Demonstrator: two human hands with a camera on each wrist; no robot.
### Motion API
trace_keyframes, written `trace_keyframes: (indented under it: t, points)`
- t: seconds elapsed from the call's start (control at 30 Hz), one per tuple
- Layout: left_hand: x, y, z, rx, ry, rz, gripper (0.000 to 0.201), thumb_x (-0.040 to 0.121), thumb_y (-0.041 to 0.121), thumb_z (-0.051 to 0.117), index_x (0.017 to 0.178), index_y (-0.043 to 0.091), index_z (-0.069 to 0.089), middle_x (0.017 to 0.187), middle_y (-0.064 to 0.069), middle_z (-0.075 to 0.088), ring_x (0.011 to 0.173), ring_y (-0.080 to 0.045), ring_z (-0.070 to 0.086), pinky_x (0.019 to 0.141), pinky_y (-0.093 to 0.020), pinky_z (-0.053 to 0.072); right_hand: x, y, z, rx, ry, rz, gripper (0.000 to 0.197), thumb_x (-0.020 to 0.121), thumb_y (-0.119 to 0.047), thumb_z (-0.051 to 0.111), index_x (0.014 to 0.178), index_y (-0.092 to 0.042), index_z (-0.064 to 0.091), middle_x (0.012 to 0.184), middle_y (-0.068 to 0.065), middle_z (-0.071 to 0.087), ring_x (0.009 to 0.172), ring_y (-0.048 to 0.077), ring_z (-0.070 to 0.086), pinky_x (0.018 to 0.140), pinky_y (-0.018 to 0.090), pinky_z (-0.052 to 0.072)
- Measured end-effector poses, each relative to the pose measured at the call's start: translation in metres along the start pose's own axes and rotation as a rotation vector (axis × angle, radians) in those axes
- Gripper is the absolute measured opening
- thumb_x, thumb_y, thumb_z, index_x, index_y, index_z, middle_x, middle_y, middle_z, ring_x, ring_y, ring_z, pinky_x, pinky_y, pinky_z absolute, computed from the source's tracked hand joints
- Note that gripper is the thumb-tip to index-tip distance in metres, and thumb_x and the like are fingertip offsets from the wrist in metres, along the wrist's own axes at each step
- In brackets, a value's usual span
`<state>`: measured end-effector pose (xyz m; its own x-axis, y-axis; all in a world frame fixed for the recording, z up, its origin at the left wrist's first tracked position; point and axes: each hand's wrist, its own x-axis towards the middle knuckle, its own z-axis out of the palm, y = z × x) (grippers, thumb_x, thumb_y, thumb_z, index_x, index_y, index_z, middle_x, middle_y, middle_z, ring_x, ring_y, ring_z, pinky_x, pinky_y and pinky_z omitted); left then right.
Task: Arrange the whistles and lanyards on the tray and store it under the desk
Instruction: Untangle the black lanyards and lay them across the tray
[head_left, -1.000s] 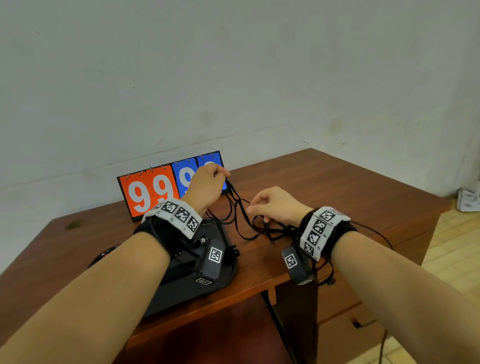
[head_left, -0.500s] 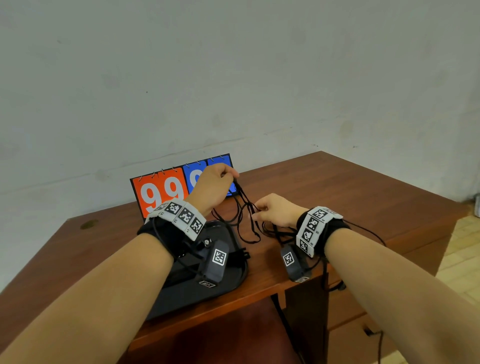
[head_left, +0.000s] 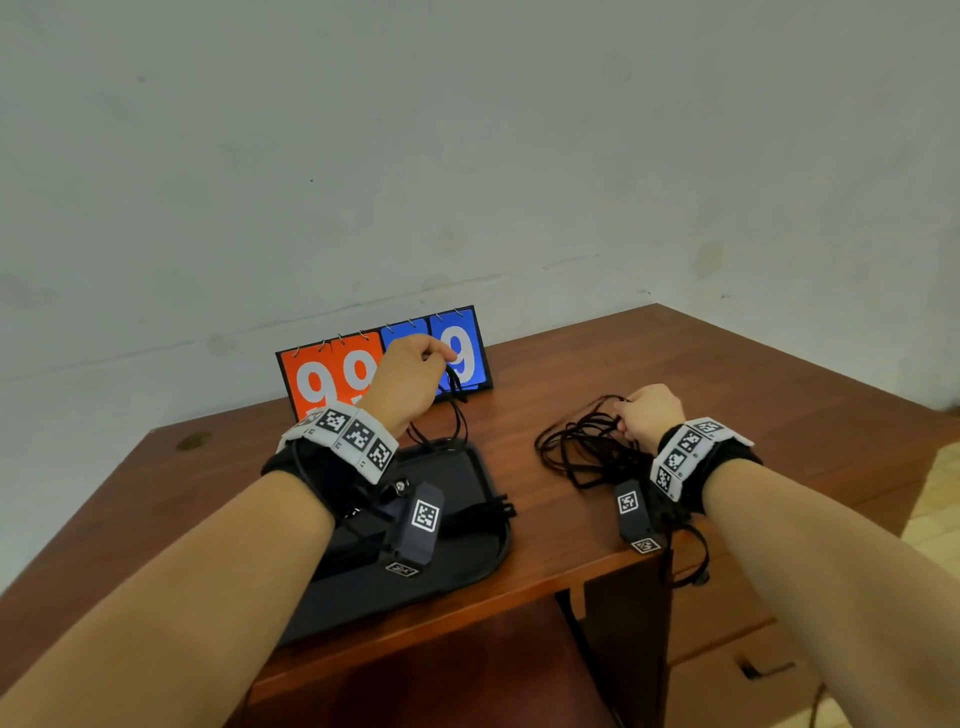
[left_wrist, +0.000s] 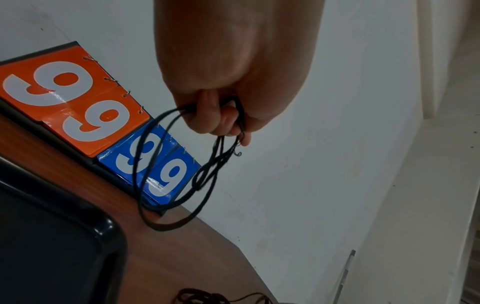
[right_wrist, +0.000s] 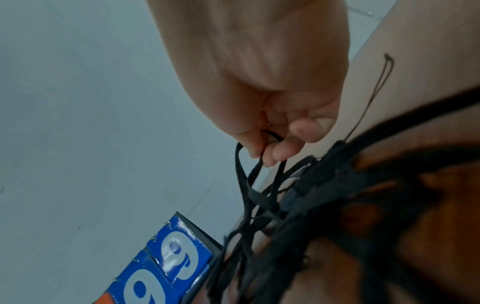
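My left hand (head_left: 415, 369) (left_wrist: 221, 121) is raised above the far end of the black tray (head_left: 467, 551) (left_wrist: 78, 236) and grips a black lanyard (head_left: 454, 410) (left_wrist: 166, 181) whose loops hang down from my curled fingers. My right hand (head_left: 641, 410) (right_wrist: 272, 144) pinches strands at the edge of a tangled pile of black lanyards (head_left: 582, 447) (right_wrist: 298, 216) lying on the desk (head_left: 753, 395) to the right of the tray. No whistle is visible; my left forearm hides much of the tray.
An orange and blue flip scoreboard (head_left: 332, 379) (left_wrist: 78, 102) reading 99 99 stands at the desk's back edge against the wall, right behind my left hand. A desk drawer unit (head_left: 737, 670) sits below on the right. Bare desk top lies right of the lanyard pile.
My hands have drawn apart: the right hand moved right with the tangled pile, and the left hand's lanyard now hangs free of it, lifted before the scoreboard.
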<state>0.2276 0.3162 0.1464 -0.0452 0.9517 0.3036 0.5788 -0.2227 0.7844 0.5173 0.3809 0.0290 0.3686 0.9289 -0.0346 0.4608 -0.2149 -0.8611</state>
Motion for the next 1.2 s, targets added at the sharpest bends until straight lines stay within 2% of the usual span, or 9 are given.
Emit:
trace_keyframes:
  t: [0.07, 0.2, 0.37, 0.47, 0.63, 0.73, 0.87, 1.0, 1.2]
  points:
    - [-0.001, 0.0, -0.002, 0.002, -0.009, 0.001, 0.03, 0.096, 0.002, 0.039, 0.097, 0.011, 0.068, 0.059, 0.001, 0.05, 0.044, -0.012, 0.031, 0.044, -0.025, 0.029, -0.004, 0.002, -0.002, -0.076, -0.026, 0.001, 0.014, 0.086, -0.013, 0.063, 0.088, -0.003, 0.073, 0.081, 0.014, 0.074, 0.075, 0.031, 0.073, 0.07, 0.044, 0.062]
    - [-0.008, 0.002, -0.003, 0.008, -0.032, -0.003, 0.029, 0.097, 0.003, 0.039, 0.097, 0.011, 0.067, 0.064, 0.007, 0.05, 0.044, -0.011, 0.03, 0.042, -0.022, 0.029, -0.02, -0.009, -0.004, -0.236, -0.131, -0.053, 0.058, 0.082, -0.007, 0.055, 0.139, -0.019, 0.048, 0.125, 0.012, 0.06, 0.085, 0.025, 0.069, 0.06, 0.031, 0.056]
    - [-0.021, 0.008, -0.01, 0.013, -0.072, -0.007, 0.028, 0.099, 0.007, 0.039, 0.101, 0.011, 0.067, 0.097, -0.02, 0.065, 0.045, -0.015, 0.039, 0.042, -0.026, 0.035, -0.05, -0.043, -0.008, -0.354, -0.104, -0.248, 0.055, 0.087, -0.011, 0.05, 0.14, -0.023, 0.048, 0.155, 0.006, 0.025, 0.132, 0.033, 0.041, 0.101, 0.038, 0.044]
    - [-0.031, 0.013, -0.017, -0.003, -0.083, 0.005, 0.028, 0.1, 0.008, 0.04, 0.102, 0.011, 0.067, 0.121, -0.027, 0.06, 0.052, -0.02, 0.048, 0.047, -0.03, 0.04, -0.082, -0.076, -0.006, -0.199, -0.182, -0.409, 0.047, 0.093, -0.017, 0.054, 0.14, -0.02, 0.049, 0.15, 0.001, 0.04, 0.133, 0.021, 0.043, 0.101, 0.03, 0.037]
    - [-0.049, 0.016, -0.034, -0.022, -0.088, 0.024, 0.028, 0.099, 0.008, 0.041, 0.101, 0.011, 0.068, 0.104, -0.022, 0.064, 0.057, -0.011, 0.041, 0.051, -0.03, 0.042, -0.147, -0.124, 0.013, 0.036, -0.458, -0.557, 0.047, 0.099, -0.031, 0.052, 0.144, -0.019, 0.046, 0.146, -0.005, 0.048, 0.126, 0.007, 0.047, 0.103, 0.026, 0.037]
    - [-0.06, 0.015, -0.051, -0.049, -0.096, 0.017, 0.027, 0.099, 0.009, 0.041, 0.102, 0.01, 0.068, 0.083, -0.002, 0.055, 0.057, -0.008, 0.044, 0.049, -0.024, 0.039, -0.176, -0.142, 0.034, 0.036, -0.571, -0.589, 0.048, 0.098, -0.04, 0.049, 0.144, -0.027, 0.046, 0.137, 0.002, 0.058, 0.12, 0.016, 0.056, 0.105, 0.036, 0.042]
    - [-0.073, 0.003, -0.075, -0.12, -0.104, -0.027, 0.023, 0.099, 0.01, 0.044, 0.101, 0.011, 0.067, 0.068, 0.001, 0.055, 0.046, -0.006, 0.044, 0.041, -0.018, 0.035, -0.206, -0.156, 0.056, 0.169, -0.618, -0.56, 0.036, 0.095, -0.036, 0.052, 0.128, -0.025, 0.059, 0.111, 0.015, 0.07, 0.099, 0.032, 0.068, 0.098, 0.047, 0.05]
    - [-0.084, -0.015, -0.103, -0.198, -0.1, -0.088, 0.018, 0.101, 0.015, 0.047, 0.101, 0.015, 0.066, 0.069, -0.001, 0.054, 0.044, -0.007, 0.039, 0.039, -0.019, 0.033, -0.227, -0.167, 0.07, 0.277, -0.648, -0.524, 0.019, 0.098, -0.017, 0.055, 0.109, -0.009, 0.069, 0.081, 0.012, 0.065, 0.068, 0.017, 0.063, 0.068, 0.026, 0.055]
    - [-0.106, -0.048, -0.143, -0.286, -0.078, -0.191, 0.019, 0.094, 0.028, 0.064, 0.106, 0.013, 0.064, 0.076, 0.0, 0.058, 0.055, -0.009, 0.048, 0.046, -0.02, 0.038, -0.248, -0.181, 0.089, 0.28, -0.548, -0.485, 0.017, 0.097, -0.017, 0.058, 0.106, -0.007, 0.068, 0.067, 0.002, 0.06, 0.056, 0.01, 0.058, 0.055, 0.022, 0.051]
